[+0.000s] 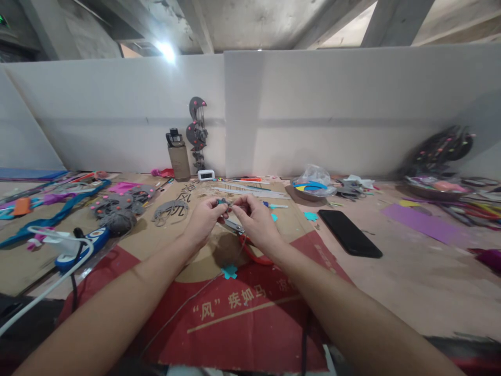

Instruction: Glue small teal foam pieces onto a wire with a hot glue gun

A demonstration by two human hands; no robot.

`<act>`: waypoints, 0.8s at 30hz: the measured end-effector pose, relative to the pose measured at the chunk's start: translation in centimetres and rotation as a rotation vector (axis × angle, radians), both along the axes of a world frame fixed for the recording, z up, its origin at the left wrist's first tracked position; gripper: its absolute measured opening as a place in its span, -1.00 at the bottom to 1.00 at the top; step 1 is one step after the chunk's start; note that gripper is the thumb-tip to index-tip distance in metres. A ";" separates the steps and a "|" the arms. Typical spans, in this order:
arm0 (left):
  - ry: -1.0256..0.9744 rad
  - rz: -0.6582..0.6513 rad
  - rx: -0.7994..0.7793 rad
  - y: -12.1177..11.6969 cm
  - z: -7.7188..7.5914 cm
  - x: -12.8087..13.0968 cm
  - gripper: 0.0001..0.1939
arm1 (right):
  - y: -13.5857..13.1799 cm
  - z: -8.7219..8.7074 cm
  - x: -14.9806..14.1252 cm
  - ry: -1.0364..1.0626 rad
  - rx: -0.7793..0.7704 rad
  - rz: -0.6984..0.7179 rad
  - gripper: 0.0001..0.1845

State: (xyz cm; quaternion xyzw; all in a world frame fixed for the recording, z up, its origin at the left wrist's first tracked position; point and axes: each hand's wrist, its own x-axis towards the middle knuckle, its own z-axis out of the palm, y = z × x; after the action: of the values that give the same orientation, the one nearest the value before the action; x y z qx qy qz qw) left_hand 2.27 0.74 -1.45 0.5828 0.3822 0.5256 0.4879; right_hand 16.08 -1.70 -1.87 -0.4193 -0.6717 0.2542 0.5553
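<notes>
My left hand [206, 220] pinches a small dark grey-teal piece [223, 202] over the middle of the cardboard. Close against it, my right hand [256, 222] has its thumb and fingertips pressed together at the piece's right edge; what exactly lies between them is too small to make out. Below the right hand lies a pair of scissors [256, 256] with red handles, partly hidden. A turquoise flower-shaped cutout [229, 271] rests on the red print nearer to me. A thin grey thread [183, 303] runs across the cardboard towards my lap.
The cardboard sheet [250, 334] covers the table's front. A black phone [349, 233] lies right, near a purple sheet [425, 223]. Grey decorated pieces [123, 203], a yarn ball [122, 222] and a power strip [84, 249] sit left. A bottle [179, 159] and small clock [206, 175] stand behind.
</notes>
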 end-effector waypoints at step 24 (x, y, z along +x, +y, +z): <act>-0.087 -0.170 -0.053 -0.3 0.0 0.2 -0.76 | 1.1 0.3 0.9 0.115 -0.147 0.010 -0.84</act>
State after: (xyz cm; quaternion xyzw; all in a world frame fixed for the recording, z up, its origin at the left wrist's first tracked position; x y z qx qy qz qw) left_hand 2.51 0.48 -1.44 0.5766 0.3239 0.4967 0.5620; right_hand 16.94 -0.63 -1.57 -0.4403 -0.6202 0.3293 0.5595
